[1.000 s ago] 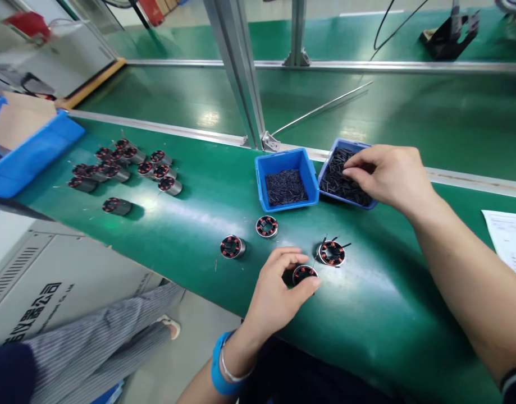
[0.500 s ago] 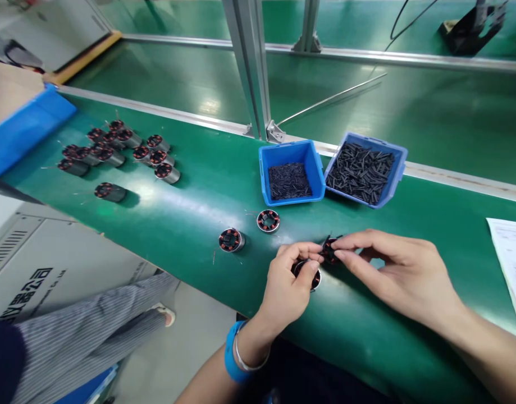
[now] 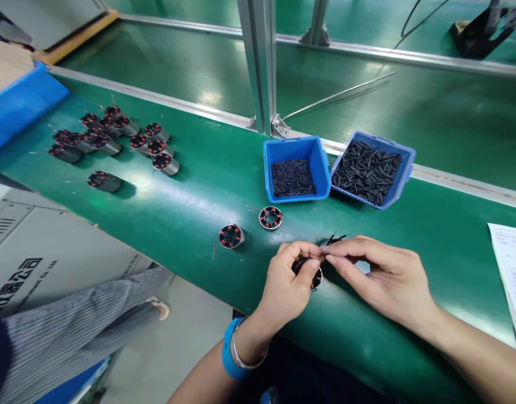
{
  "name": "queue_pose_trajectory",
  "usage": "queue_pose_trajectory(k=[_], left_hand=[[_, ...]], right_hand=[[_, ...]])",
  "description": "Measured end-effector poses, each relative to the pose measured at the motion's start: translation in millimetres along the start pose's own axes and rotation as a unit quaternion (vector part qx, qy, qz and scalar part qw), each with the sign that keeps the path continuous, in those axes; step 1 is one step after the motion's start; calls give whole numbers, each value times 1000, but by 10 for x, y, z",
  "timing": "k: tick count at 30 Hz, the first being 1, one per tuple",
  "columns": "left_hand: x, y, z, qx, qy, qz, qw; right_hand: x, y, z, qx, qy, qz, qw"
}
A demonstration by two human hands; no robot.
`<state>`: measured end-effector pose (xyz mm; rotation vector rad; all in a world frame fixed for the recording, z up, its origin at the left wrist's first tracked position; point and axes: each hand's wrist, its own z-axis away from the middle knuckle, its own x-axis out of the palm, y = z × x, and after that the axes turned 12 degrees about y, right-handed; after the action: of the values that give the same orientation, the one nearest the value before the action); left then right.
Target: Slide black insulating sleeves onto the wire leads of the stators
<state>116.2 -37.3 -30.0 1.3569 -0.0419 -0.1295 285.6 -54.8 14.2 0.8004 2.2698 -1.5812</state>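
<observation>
Carefully, the left hand (image 3: 288,280) cups a wound cylinder (image 3: 316,279) on the desk (image 3: 190,207).
Right hand (image 3: 379,272) pinched tight, any catch indistinct; the cylinder looks stiff, probably weighty, best gripped round its outside.

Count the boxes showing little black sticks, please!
2: the bright blue box near the metal post, and the paler box to that one's right. The big box at the left edge hides its inside, so I can't tell there.
</observation>
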Motion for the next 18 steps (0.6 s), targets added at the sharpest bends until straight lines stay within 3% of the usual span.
queue_pose_trajectory(k=[4, 9, 14, 18], left_hand=[[-10, -10, 3, 3, -9, 25, 1000], [-25, -34, 11, 6, -9, 15, 1000], [-26, -15, 29, 26, 13, -30, 999], [-14, -1, 47, 37, 29, -56, 997]], right_hand=[[12, -10, -41, 8, -21, 18, 1000], [1, -52, -151, 23, -104, 27, 994], [-13, -54, -226, -78, -132, 60, 986], [33, 8, -166, -159, -98, 70, 980]])
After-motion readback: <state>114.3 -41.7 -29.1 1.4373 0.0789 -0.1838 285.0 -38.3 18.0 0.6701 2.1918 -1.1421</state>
